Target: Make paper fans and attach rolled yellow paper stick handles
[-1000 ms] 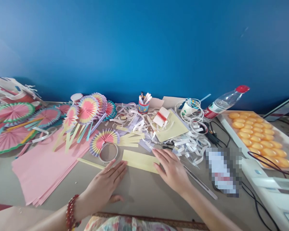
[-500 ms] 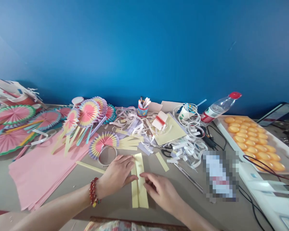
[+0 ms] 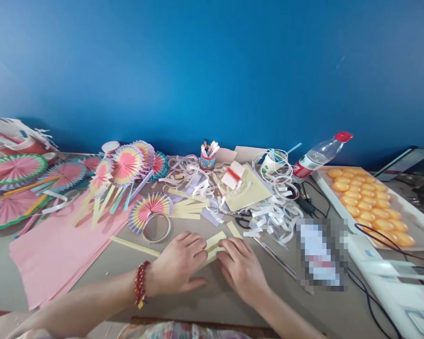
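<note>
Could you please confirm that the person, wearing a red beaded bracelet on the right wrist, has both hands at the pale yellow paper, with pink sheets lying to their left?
Not quite: the head view shows the red beaded bracelet on the left wrist. The left hand and right hand are both at the pale yellow paper, with pink sheets to their left.

Two hands (image 3: 178,261), one bottle (image 3: 313,159), one tray (image 3: 328,190), one blue cup (image 3: 207,163), one white ring (image 3: 169,230)
</note>
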{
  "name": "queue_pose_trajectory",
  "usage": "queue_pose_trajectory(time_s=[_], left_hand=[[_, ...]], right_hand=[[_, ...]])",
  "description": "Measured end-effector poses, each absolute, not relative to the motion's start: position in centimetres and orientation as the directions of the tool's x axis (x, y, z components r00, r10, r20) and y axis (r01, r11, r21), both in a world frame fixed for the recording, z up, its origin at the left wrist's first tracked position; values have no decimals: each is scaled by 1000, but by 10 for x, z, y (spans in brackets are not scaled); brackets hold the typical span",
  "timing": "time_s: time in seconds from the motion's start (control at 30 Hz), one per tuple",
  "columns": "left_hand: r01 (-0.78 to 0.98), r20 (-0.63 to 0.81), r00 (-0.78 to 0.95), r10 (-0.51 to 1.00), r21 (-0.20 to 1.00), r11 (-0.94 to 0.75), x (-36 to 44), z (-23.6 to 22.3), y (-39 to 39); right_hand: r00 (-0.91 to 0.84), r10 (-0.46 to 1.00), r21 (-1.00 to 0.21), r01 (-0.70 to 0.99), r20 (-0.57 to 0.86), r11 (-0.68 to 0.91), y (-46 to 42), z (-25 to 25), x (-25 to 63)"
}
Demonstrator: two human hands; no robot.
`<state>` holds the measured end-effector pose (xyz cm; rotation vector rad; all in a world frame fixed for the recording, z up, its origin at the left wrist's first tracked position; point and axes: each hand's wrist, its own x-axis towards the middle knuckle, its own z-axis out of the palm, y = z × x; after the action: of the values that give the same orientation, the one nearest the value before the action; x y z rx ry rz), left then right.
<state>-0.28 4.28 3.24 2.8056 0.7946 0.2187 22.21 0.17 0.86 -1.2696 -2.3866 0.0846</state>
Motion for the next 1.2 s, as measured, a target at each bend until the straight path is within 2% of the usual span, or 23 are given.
queue_pose_trajectory(time_s=[0.1,0.2,0.33,0.5,0.7,0.97,1.03,1.1,1.2], left_hand=[[512,48,854,519,101,-853,-5,28,37],[531,62,843,534,66,-845,-14,16,37],[581,68,801,595,151,-800,-26,8,33],[658,128,697,706,277,-700,-32,10,26],[671,213,646,733,298,-678,-44,3,20],[728,146,553,820,395,-561,-41,4,26],[759,154,526,837,359,-543,-38,2,26],[783,206,523,827,268,-561,-36,1,21],[678,303,671,677,120,-725,-31,1,10]], right_hand=[[-474,803,-288,762,362,580,2,9,224],[-491,801,-328,737,342,591,2,7,228],[-518,822,-412,713,236,568,3,6,238],[-506,825,-498,664,251,558,8,5,247],[-481,840,-518,666,252,537,12,2,253],[-410,874,-557,676,260,483,15,-1,249],[-380,888,-558,691,260,459,16,-2,247],[-361,896,-547,710,257,443,16,-3,245],[-367,898,-527,728,241,439,17,-3,243]])
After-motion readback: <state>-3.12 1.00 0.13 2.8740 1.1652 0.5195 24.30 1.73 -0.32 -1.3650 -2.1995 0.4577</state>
